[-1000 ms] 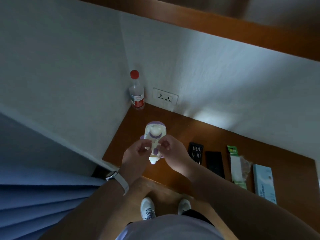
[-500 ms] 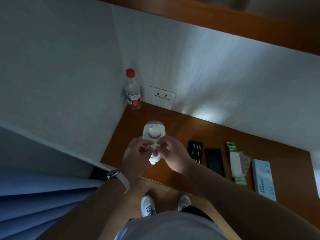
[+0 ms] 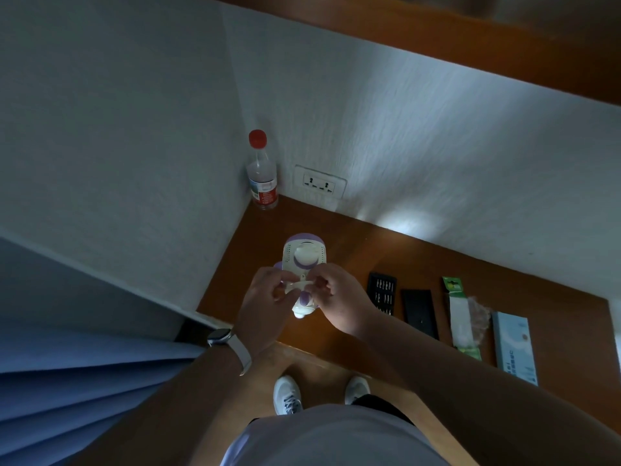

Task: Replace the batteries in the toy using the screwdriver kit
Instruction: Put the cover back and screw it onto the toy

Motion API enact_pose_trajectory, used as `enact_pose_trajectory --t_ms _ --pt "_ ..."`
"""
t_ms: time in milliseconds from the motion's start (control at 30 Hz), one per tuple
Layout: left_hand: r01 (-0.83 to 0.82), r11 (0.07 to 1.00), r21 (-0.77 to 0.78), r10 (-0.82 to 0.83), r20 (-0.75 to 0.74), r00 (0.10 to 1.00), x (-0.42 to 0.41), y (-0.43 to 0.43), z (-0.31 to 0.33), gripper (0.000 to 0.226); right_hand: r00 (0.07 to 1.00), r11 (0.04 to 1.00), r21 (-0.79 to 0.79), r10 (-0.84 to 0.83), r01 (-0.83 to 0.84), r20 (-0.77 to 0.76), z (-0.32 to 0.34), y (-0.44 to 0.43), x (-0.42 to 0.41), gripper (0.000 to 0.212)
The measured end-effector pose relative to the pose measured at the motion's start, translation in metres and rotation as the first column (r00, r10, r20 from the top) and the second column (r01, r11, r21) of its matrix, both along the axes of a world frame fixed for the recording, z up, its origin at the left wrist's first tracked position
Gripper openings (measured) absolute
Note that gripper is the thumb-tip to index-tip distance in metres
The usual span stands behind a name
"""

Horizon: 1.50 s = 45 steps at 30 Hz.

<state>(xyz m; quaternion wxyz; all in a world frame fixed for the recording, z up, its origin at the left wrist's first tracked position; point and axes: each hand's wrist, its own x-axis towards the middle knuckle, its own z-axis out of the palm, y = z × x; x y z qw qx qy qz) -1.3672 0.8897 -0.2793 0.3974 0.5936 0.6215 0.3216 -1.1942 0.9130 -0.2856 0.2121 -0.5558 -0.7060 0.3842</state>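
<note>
Both hands, left hand (image 3: 265,297) and right hand (image 3: 339,297), pinch the toy (image 3: 304,260) above the desk (image 3: 504,264); screwdriver kit (image 3: 381,292) at 3 o'clock lies untouched; battery swap judged barely begun.

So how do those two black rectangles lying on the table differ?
The tray holds rows of small pale bits; the plain piece has a blank dark face. The tray lies nearer the toy; the plain piece lies nearer the green packet. Both are black, flat on the wooden table, side by side, untouched.
</note>
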Motion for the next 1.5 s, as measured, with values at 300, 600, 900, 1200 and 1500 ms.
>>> enact_pose_trajectory --t_ms 300,600,900,1200,1500 --pt "0.006 0.991 0.135 0.011 -0.127 0.992 0.006 -0.002 -0.006 0.018 0.992 0.992 -0.078 -0.109 0.104 -0.057 -0.002 0.0 0.003 0.021" --pt "-0.037 0.99 0.135 0.045 -0.052 0.998 0.01 -0.002 -0.009 0.011 0.959 0.968 -0.183 -0.208 0.173 -0.191 -0.003 -0.002 0.001 0.022" --pt "-0.071 0.996 0.054 0.072 -0.013 0.997 0.011 -0.003 -0.01 0.01 0.941 0.952 -0.208 -0.267 0.225 -0.208 -0.009 -0.002 -0.003 0.021" --pt "-0.155 0.985 -0.071 0.162 0.098 0.982 0.009 0.0 -0.005 0.019 0.833 0.878 -0.418 -0.403 0.234 -0.38 -0.015 -0.001 -0.005 0.044" --pt "-0.185 0.946 -0.267 0.23 0.148 0.962 0.007 0.009 -0.004 0.017 0.78 0.857 -0.463 -0.444 0.227 -0.44 -0.01 -0.004 -0.002 0.042"
